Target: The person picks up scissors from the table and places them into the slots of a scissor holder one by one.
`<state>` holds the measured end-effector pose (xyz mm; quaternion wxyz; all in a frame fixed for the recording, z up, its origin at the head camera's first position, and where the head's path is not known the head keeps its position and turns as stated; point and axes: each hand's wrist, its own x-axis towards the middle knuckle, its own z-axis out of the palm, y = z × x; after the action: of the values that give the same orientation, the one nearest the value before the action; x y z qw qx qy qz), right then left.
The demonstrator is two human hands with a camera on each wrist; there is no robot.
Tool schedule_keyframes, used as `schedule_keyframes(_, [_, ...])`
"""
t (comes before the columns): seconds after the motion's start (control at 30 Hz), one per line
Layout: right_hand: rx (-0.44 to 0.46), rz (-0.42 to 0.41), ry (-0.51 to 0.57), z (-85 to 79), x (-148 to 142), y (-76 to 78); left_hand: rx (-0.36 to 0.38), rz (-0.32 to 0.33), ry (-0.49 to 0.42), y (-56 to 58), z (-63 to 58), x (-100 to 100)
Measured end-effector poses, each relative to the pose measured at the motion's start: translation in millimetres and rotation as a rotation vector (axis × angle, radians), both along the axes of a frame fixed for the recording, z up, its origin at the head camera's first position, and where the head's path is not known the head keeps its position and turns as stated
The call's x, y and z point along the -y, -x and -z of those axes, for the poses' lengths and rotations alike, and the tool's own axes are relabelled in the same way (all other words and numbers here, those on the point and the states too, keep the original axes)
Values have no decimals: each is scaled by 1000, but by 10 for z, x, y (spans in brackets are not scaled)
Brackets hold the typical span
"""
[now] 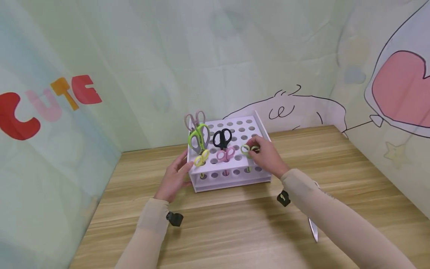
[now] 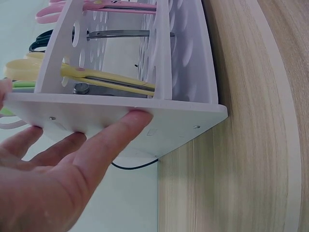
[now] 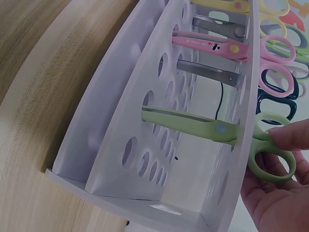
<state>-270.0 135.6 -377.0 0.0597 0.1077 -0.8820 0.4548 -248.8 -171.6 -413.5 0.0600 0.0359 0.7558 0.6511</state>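
A white rack (image 1: 231, 180) with rows of round holes stands on the table, several scissors upright in it. My right hand (image 1: 268, 155) pinches the handle loops of the light green scissors (image 3: 193, 125) at the rack's front right. Their blades pass through the upper panel, with the tip at a hole in the lower one. My left hand (image 1: 173, 179) rests with extended fingers against the rack's left side panel (image 2: 178, 118). Nearest to it are the yellow scissors (image 1: 201, 158). Pink scissors (image 1: 226, 154) and black scissors (image 1: 222, 139) stand in the middle.
Bright green and grey scissors (image 1: 199, 137) and mauve-handled scissors (image 1: 195, 118) stand at the rack's back left. Another pair of scissors (image 1: 313, 228) lies on the wooden table (image 1: 228, 231), partly hidden under my right forearm. A printed cloth (image 1: 151, 74) hangs behind.
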Motion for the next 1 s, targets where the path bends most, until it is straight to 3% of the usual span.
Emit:
schedule_keyframes(0.3, [-31,-11,31,-36,-110,-5,4,8,-18,16,22,-37])
schedule_keyframes(0.57, [18,2,124,-173,-222,-27,2,4,-19,32,8,-22])
schedule_keyframes(0.83, [103,-21,319,-288,-422,-66,-11,0,-25,54,-16,-23])
schedule_keyframes(1.0, [93,-15,393,-267,-576,-143,14,6,-21,19,-8,-23])
